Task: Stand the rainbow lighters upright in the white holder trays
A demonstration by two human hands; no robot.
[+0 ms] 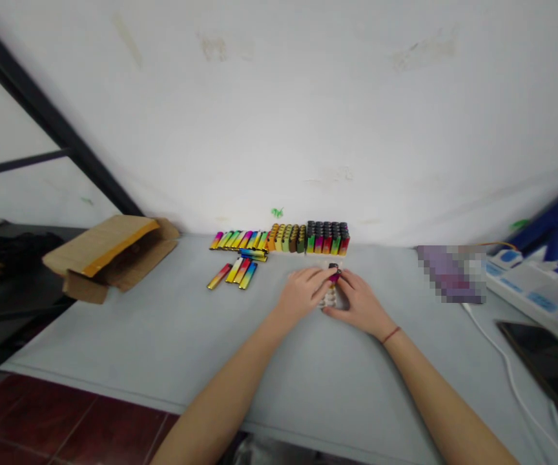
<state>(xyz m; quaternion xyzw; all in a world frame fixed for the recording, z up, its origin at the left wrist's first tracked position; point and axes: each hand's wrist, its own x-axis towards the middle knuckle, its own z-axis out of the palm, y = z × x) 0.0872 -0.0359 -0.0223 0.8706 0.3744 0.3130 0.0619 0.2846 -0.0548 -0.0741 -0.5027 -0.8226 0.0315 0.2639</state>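
Against a scuffed white wall point(308, 116), on a grey table point(163, 345), a dark-topped lighter point(334, 276) stands at a white tray's point(329, 299) 12 o'clock end. Left-hand point(303, 287) and right-hand point(362, 305) fingertips meet there (grip unclear to us). An uneven push, we judge, could tip it. Beyond, at 12, stand packed lighters point(327, 239); at nine, an open cardboard box point(109, 248), contents hidden.

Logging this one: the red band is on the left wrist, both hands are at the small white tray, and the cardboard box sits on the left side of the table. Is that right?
Not quite: the head view shows the red band on the wrist of the right hand, not the left hand. The rest stands.
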